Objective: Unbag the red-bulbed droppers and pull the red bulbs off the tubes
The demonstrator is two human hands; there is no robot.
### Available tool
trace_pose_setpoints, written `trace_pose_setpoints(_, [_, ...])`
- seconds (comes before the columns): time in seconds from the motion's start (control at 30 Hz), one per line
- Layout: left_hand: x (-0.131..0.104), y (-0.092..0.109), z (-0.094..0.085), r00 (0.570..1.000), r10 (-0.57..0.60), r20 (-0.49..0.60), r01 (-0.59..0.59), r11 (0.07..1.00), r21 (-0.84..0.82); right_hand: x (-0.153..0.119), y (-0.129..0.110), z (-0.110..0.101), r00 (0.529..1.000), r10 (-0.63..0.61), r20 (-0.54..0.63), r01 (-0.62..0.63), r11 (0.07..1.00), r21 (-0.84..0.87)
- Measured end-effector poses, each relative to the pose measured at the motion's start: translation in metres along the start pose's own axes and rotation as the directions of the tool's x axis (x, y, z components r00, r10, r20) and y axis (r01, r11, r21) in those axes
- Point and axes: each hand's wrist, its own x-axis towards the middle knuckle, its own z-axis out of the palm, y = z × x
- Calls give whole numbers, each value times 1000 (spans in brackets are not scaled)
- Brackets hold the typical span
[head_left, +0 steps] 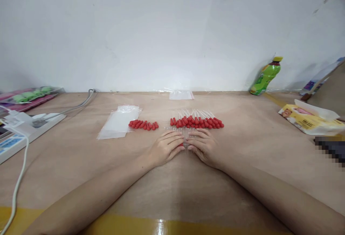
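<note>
My left hand (167, 146) and my right hand (205, 146) lie palm down at the middle of the table, fingertips nearly meeting. Both rest over small clear pieces (185, 133), with fingers stretched out. A bit of red shows by the left fingertips; what lies beneath the palms is hidden. Just beyond them is a row of red-bulbed droppers (196, 121) with clear stems pointing to the wall. Several loose red bulbs (143, 124) form a smaller group to the left, beside a stack of clear plastic bags (118, 121).
Another clear bag (181, 95) lies by the wall. On the left are a power strip (35, 130) with cables and a pink and green package (29, 95). A green bottle (266, 77), a yellow tissue pack (309, 120) and a dark object (330, 147) stand or lie right.
</note>
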Motion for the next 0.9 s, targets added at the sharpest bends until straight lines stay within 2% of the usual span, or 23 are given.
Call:
trace_pose_setpoints(0.17, [4, 3, -1, 1000, 16, 20, -15, 1000, -9, -1, 0, 3, 997, -52, -56, 55, 997, 57])
trace_pose_setpoints(0.37, [3, 7, -6, 999, 14, 49, -15, 1000, 14, -4, 2, 5, 994, -104, -41, 108, 988, 113])
trace_pose_setpoints(0.6, [0, 6, -7, 995, 9, 95, -10, 1000, 8, -3, -1, 3, 986, -150, -74, 157, 983, 92])
trace_pose_setpoints(0.77, [-1, 6, -9, 989, -19, 147, 23, 999, -24, -3, -3, -1, 986, -162, -42, 165, 983, 84])
trace_pose_setpoints(0.9, [0, 6, -11, 985, -27, 173, 33, 999, -32, -4, -2, 0, 982, -181, -59, 185, 981, 64])
